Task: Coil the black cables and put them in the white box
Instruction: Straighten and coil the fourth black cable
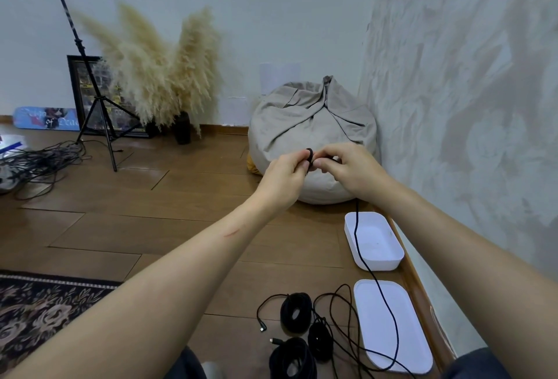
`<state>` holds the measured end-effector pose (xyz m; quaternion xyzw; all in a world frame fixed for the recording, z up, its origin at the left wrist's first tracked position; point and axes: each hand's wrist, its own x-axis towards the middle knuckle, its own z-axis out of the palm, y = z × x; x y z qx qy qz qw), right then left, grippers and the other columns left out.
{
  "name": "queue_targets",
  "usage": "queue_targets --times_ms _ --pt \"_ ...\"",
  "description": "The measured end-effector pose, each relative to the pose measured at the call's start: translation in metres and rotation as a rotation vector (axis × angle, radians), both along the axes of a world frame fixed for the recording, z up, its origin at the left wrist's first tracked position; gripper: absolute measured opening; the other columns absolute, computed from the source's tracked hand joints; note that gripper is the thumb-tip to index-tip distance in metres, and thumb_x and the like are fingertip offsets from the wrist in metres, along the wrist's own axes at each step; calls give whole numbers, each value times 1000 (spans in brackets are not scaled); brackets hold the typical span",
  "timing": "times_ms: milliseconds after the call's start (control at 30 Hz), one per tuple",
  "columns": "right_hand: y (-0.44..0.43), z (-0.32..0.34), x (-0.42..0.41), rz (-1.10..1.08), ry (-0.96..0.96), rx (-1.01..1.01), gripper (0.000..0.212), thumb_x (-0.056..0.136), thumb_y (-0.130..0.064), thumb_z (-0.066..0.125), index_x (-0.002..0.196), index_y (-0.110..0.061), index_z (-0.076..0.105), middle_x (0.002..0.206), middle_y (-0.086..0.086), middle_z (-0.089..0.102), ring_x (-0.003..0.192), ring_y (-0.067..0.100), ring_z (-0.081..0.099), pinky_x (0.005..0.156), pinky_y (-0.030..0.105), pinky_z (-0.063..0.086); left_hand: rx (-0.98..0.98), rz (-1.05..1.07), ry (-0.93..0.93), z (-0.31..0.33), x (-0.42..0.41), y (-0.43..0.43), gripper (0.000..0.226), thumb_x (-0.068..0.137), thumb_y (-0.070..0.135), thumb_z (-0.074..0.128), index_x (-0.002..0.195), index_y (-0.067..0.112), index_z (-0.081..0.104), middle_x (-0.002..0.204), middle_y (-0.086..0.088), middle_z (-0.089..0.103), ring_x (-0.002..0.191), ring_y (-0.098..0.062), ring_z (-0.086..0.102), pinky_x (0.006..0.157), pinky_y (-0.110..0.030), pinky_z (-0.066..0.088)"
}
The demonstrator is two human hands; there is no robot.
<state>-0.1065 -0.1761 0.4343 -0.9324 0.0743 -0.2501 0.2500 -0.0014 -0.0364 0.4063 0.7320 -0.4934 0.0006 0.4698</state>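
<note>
Pinching the first small loops of the black cable (310, 155) between them, left hand (285, 171) and right hand (351, 168) both grip it; its tail drops past the white box (381, 265); best keep turns even, feeding slack gently.

pale walls (271, 0), brown wood floor (126, 227), grey beanbag (311, 124), pampas grass (163, 67), patterned rug (39, 312)
</note>
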Motion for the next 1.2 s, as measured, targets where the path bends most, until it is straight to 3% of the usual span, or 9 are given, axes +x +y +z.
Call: queue_targets --times_ms 67,233,333,467,533,700,933,1067,1200 --pt "0 1 0 -6 -6 -26 15 96 -18 62 92 -22 76 67 -34 63 72 -11 58 66 7 35 14 -23 28 1 -1 0 23 102 9 45 93 22 61 83 13 64 80 0 58 74 -29 43" --pt "-2 0 2 -37 -42 -6 12 93 -26 66 87 -31 75 70 -24 67 69 -9 56 66 20 37 37 -6 -4 -1 -4 0 11 98 18 53 98 20 63 96 -1 73 96 -21 67 86 -50 52" --pt "-2 1 1 -51 -57 -23 14 90 -27 69 80 -37 71 66 -32 65 70 -10 56 66 22 37 37 21 -44 -2 -4 0 14 101 13 52 101 19 64 97 0 74 96 -21 66 84 -48 51" --pt "-2 2 1 -51 -58 -50 13 89 -28 69 80 -36 71 71 -25 70 72 -9 60 73 27 45 75 33 -79 0 -9 0 20 104 10 46 108 15 66 101 10 71 104 -17 66 82 -31 47" --pt "-3 3 2 -53 -40 -84 10 92 -26 66 87 -31 73 76 -20 71 72 -5 59 77 32 48 68 39 -76 0 -8 -1 22 103 11 46 110 16 66 107 9 75 107 -12 68 91 -36 52" --pt "-5 9 3 -31 -18 -160 19 96 -19 59 102 -25 75 95 -12 73 87 8 60 85 39 50 37 -8 81 4 -2 1 25 104 9 45 113 13 68 104 7 76 103 -6 70 97 -39 55" --pt "-3 17 -1 -106 -192 -132 5 88 -31 73 87 -27 71 76 -14 65 72 4 58 71 29 48 32 -138 294 8 -2 4 22 106 6 45 113 8 66 99 -2 77 95 -13 73 95 -37 57" --pt "-6 15 0 -60 -181 70 7 92 -28 69 87 -33 71 78 -12 66 73 13 61 70 33 52 -1 -214 350 16 -8 8 20 106 2 46 116 3 64 103 -7 75 94 -12 71 89 -30 57" --pt "-6 16 -1 61 -163 343 20 99 -18 61 93 -32 73 74 -10 67 67 12 58 57 25 46 -76 -291 399 30 -19 11 23 105 -1 46 124 -7 59 109 -14 72 100 -17 69 92 -31 56"
